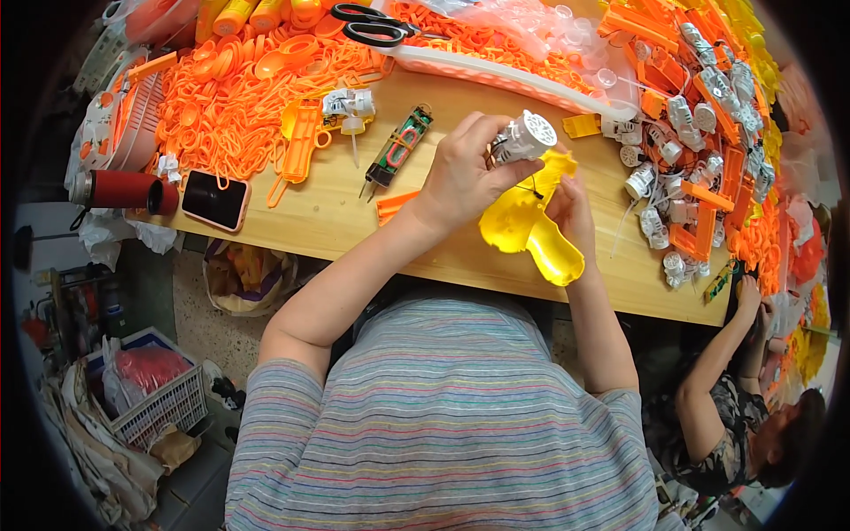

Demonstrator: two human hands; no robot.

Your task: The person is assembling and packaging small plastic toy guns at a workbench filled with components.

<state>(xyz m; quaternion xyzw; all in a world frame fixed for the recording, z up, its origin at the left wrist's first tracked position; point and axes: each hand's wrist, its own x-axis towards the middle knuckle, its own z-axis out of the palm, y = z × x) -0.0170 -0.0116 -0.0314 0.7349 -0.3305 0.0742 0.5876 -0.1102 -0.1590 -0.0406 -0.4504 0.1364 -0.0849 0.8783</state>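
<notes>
Over the table's front part, my left hand (462,173) grips a white cylindrical module (531,134) with a round slotted face turned upward. A yellow hollow plastic shell (512,221) with a rounded lobe hangs just below it, held by my right hand (574,212), whose fingers are partly hidden behind it. A thin dark wire (536,188) lies across the shell near the module. Beside my left wrist, an orange plastic piece (396,206) rests on the table. Further left are a dark green hand tool (398,146) with a thin tip and an orange frame (301,146) touching another white module (348,104).
Heaps of orange loops (221,119) cover the far left, near a phone (215,200) and a red flask (124,192). Black-handled scissors (376,31) lie by a white tray (513,75). White modules (660,142) crowd the right; a co-worker's arm (708,363) reaches in there.
</notes>
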